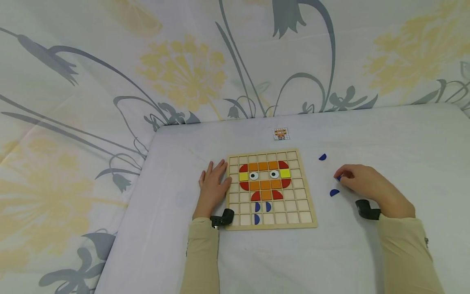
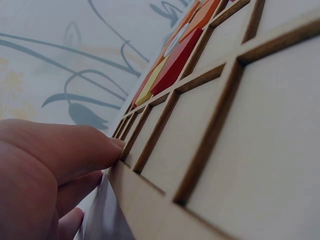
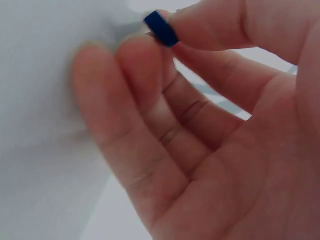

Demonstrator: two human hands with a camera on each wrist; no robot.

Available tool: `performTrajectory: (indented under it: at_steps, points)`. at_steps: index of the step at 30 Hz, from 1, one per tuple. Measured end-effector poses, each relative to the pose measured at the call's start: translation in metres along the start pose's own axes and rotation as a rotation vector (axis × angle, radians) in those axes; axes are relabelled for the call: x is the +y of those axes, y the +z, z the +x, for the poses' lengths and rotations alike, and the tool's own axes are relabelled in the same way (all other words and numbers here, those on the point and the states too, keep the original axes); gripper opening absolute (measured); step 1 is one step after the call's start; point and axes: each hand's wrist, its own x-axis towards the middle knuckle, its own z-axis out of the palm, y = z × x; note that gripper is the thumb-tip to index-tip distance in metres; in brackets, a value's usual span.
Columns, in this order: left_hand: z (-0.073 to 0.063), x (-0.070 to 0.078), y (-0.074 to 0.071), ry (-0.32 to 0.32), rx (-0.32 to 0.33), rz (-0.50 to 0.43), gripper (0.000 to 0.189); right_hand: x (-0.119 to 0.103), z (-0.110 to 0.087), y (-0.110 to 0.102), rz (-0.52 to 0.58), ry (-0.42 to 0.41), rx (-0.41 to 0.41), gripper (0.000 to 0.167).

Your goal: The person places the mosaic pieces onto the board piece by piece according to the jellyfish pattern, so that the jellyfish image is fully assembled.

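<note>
My right hand (image 1: 369,185) pinches a blue half-circle tile (image 3: 161,29) between thumb and fingertips, to the right of the wooden grid board (image 1: 271,227). My left hand (image 1: 211,191) rests along the board's left side with fingers extended; its thumb (image 2: 107,150) touches the frame. On the board, red quarter-round tiles (image 1: 282,165), orange square tiles (image 1: 263,166), yellow tiles (image 1: 285,173) and two eye tiles (image 1: 274,174) form a face-like figure. Below it, three blue half-circle tiles (image 1: 268,206) lie in cells.
Two loose blue half-circles lie near my right hand: one half-circle (image 1: 322,157) farther back, another half-circle (image 1: 334,192) nearer. A small picture card (image 1: 281,134) lies behind the board. The white-covered table (image 1: 257,261) meets a flower-patterned cloth (image 1: 183,77) at the back.
</note>
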Motion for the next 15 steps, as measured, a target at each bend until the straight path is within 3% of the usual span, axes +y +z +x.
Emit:
performTrajectory:
  at_steps: [6,15]
  points:
    - [0.0,-0.001,0.0,0.004,-0.003,-0.005,0.049,-0.012,0.002,0.003,0.07,-0.007,-0.024,0.021]
    - [-0.001,0.0,0.0,0.004,-0.003,-0.001,0.05,-0.037,0.009,0.015,0.151,-0.085,-0.032,0.02]
